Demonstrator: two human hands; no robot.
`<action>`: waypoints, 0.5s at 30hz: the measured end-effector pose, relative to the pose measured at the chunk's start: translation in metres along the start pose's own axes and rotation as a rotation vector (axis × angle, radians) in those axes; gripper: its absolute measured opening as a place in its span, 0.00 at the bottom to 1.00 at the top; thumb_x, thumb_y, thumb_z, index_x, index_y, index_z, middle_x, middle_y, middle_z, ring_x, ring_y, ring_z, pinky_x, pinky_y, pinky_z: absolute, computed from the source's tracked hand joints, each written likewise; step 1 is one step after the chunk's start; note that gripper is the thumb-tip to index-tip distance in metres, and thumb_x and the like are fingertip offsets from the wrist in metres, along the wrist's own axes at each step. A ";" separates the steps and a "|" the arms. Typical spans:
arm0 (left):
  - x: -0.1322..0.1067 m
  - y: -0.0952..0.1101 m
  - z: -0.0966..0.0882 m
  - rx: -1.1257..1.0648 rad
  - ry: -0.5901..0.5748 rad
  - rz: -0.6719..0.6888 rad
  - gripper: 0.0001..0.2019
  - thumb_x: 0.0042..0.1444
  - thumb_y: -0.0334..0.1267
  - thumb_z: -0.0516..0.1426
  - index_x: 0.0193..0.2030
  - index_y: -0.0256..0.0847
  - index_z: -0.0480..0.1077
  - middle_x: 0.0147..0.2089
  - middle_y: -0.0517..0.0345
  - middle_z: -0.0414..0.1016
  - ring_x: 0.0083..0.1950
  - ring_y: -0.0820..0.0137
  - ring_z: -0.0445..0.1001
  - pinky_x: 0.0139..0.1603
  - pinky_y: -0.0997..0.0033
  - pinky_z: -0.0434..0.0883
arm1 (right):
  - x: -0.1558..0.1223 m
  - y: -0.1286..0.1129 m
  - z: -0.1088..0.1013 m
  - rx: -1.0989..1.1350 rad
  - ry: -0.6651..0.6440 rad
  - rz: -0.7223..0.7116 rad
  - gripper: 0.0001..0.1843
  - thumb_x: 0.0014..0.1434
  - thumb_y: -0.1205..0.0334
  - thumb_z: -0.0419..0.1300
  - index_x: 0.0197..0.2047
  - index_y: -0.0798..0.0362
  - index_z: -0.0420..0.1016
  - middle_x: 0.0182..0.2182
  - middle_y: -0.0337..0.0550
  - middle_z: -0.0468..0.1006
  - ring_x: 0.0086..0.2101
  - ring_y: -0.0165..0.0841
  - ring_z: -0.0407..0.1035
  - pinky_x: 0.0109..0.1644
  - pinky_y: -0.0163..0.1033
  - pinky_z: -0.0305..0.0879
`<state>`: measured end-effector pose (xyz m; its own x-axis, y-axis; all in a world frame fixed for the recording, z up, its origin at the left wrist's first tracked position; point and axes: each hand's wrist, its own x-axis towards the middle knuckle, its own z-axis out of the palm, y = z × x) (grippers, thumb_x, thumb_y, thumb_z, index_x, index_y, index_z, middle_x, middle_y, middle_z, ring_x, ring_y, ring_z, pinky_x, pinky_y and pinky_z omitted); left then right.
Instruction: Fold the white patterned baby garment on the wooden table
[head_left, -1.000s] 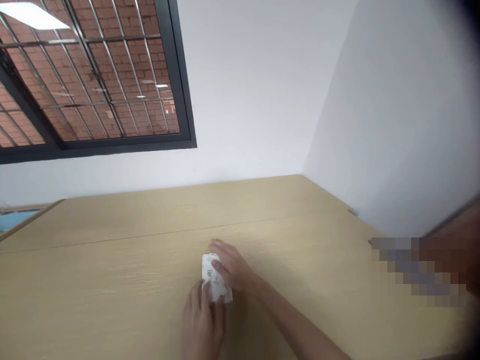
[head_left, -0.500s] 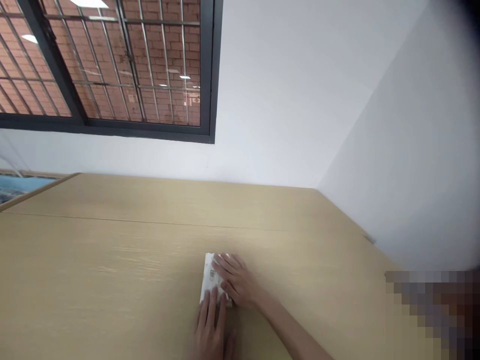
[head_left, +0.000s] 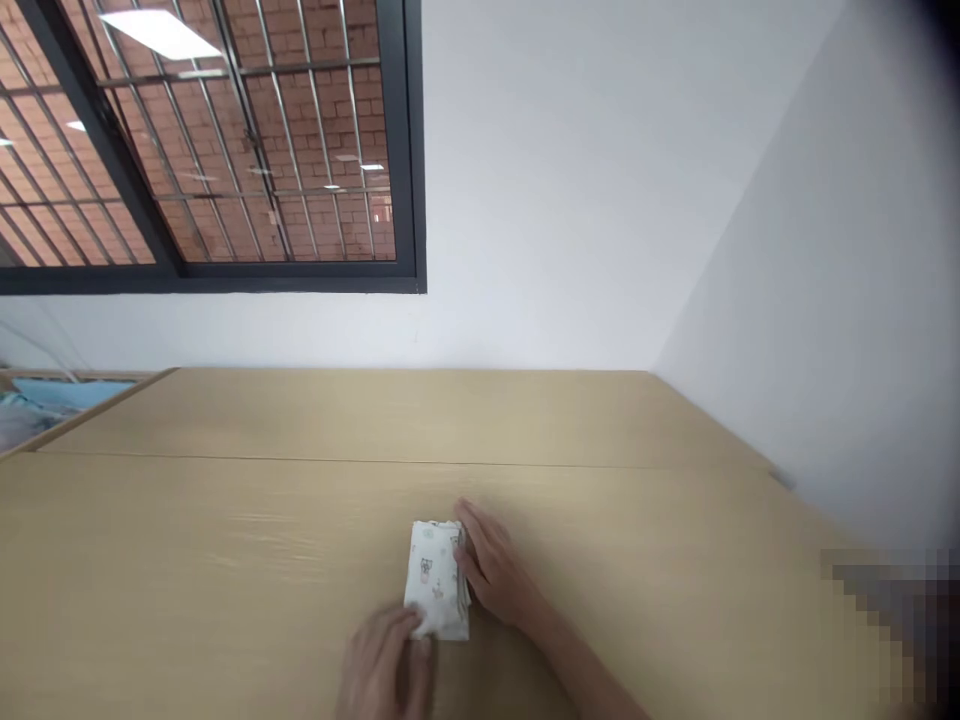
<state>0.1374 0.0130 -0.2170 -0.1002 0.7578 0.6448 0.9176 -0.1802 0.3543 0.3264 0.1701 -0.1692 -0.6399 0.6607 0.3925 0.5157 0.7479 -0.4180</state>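
Note:
A small folded white cloth (head_left: 435, 580) printed with little animal figures lies flat on the wooden surface, its layered edges showing along the right side. My left hand (head_left: 386, 655), slightly blurred, is at the cloth's lower left corner, fingertips touching it and the thumb apart near the bottom edge. Along the right edge lies my right hand (head_left: 499, 570), fingers stretched out by the upper right corner and the thumb touching the cloth's side. Neither hand is closed around the cloth.
The wide pale wooden surface (head_left: 225, 560) has a seam across its far part and meets a white wall (head_left: 540, 200). A dark-framed barred window (head_left: 300, 140) is at upper left. Light blue fabric (head_left: 71, 392) shows beyond the left edge. Pixelated blocks cover the lower right.
My left hand has moved off the cloth's face to the lower left corner. My right hand has slid right to its edge, uncovering the print. The view has shifted slightly.

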 end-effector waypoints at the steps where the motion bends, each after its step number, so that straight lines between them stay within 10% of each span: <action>1: 0.008 -0.007 -0.008 -0.013 -0.059 -0.074 0.09 0.66 0.43 0.53 0.46 0.46 0.72 0.42 0.52 0.81 0.43 0.61 0.80 0.44 0.59 0.75 | 0.000 0.000 -0.001 0.012 0.015 0.013 0.29 0.73 0.56 0.47 0.73 0.53 0.51 0.68 0.55 0.61 0.67 0.44 0.55 0.69 0.56 0.58; 6: 0.042 -0.022 -0.020 0.037 -0.334 -0.338 0.19 0.67 0.54 0.48 0.33 0.45 0.69 0.31 0.55 0.76 0.36 0.61 0.78 0.40 0.60 0.71 | 0.001 -0.006 -0.008 0.064 0.032 0.008 0.26 0.70 0.54 0.52 0.68 0.51 0.61 0.62 0.54 0.68 0.62 0.46 0.62 0.66 0.54 0.61; 15: 0.040 -0.027 0.027 -0.025 -0.448 -0.346 0.18 0.64 0.52 0.47 0.35 0.43 0.70 0.35 0.50 0.78 0.41 0.56 0.78 0.44 0.58 0.70 | 0.003 -0.012 -0.012 0.107 0.064 -0.013 0.15 0.64 0.59 0.56 0.54 0.46 0.70 0.51 0.49 0.72 0.52 0.47 0.67 0.57 0.55 0.67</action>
<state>0.1187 0.0651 -0.2193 -0.2155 0.9665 0.1393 0.8505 0.1156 0.5131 0.3249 0.1638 -0.1534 -0.6069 0.6561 0.4486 0.4414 0.7476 -0.4962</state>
